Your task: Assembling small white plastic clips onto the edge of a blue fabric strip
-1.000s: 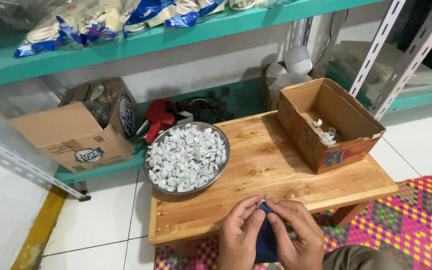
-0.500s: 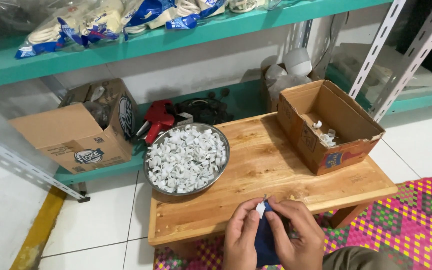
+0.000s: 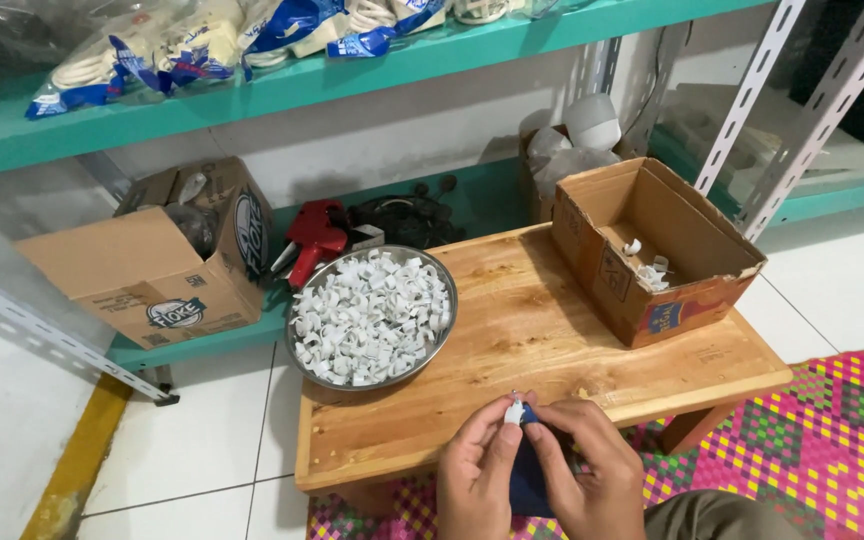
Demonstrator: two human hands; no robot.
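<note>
Two hands meet at six o'clock in the head view, just over the near edge of the wooden worktop point(image 3: 552, 330). The left hand point(image 3: 477, 475) and right hand point(image 3: 582, 480) each pinch one small white clip point(image 3: 515, 411) between thumb and fingertips, grip closed on it from both sides; a dark blue cloth or pouch point(image 3: 530, 478) sits between the palms below it. Judgement: the piece is tiny, so a steady fingertip pinch held close over the worktop would keep it from dropping to the mat. At ten o'clock from the hands, well apart, a round metal bowl point(image 3: 304, 368) is heaped with more white clips. At one to two o'clock stands an open cardboard box point(image 3: 642, 300) with a few white pieces at its bottom. Neither lies between hands and worktop; the wood between them is bare. Beyond the worktop, a second cardboard box point(image 3: 142, 265) at ten o'clock, a red tool point(image 3: 314, 237) beside it, a teal shelf point(image 3: 282, 85) with bagged goods at twelve. A patterned woven mat point(image 3: 812, 440) lies at four o'clock.
</note>
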